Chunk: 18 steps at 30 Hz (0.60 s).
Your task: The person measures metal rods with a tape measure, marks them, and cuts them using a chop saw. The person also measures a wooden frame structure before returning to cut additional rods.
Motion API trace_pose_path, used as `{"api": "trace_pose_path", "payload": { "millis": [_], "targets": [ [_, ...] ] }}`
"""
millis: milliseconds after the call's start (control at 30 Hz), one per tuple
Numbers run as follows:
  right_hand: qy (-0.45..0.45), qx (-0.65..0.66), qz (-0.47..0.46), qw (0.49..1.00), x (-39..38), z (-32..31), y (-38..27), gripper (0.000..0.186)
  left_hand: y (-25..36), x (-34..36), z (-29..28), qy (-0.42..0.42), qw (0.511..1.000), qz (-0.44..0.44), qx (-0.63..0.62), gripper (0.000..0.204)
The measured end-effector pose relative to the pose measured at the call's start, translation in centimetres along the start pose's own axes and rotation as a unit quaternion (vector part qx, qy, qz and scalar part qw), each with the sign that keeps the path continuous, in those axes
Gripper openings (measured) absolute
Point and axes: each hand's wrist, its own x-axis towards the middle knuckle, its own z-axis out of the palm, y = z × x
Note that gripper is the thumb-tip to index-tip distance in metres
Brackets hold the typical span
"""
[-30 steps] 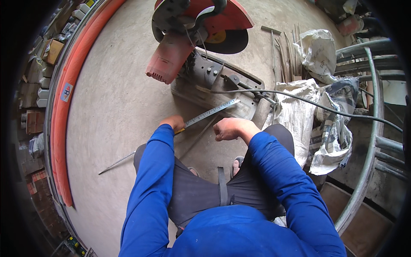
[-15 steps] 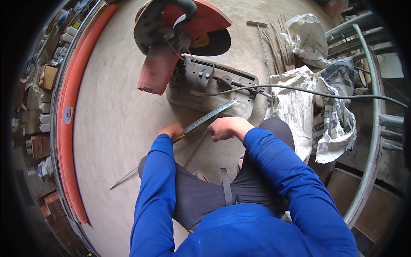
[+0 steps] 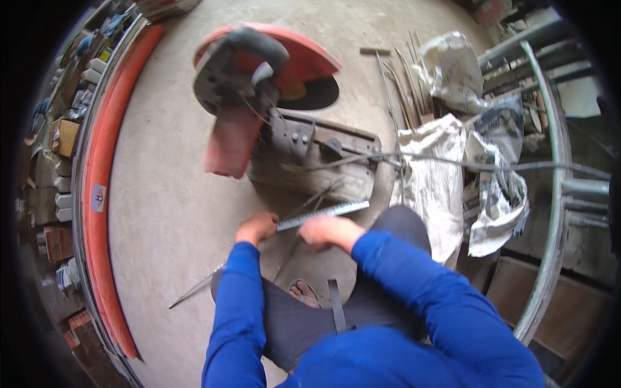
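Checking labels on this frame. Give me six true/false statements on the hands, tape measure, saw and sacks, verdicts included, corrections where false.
1. The left hand holds the tape measure. True.
2. The tape measure is fully retracted. False: it is extended, reaching out to the right.
3. The right hand is beside the tape measure. True; blur hides whether they touch.
4. White sacks lie right of the saw. True.
5. The saw is blue and white. False: it is red and dark grey.
6. Both hands are gloved. False: both are bare.
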Motion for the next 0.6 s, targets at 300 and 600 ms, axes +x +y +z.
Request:
{"api": "trace_pose_path", "payload": {
  "millis": [300, 600],
  "targets": [
    [0.003, 0.209, -0.071, 0.975, -8.6, 1.3, -11.3, 0.030, -2.4, -18.9, -1.1, 0.184, 0.978, -0.102, 0.011, 0.033],
    [0.170, 0.225, 0.062, 0.957, -22.4, -6.7, -16.5, 0.032, -17.1, -40.5, 10.6, 0.075, 0.974, -0.186, -0.106, 0.028]
  ]
}}
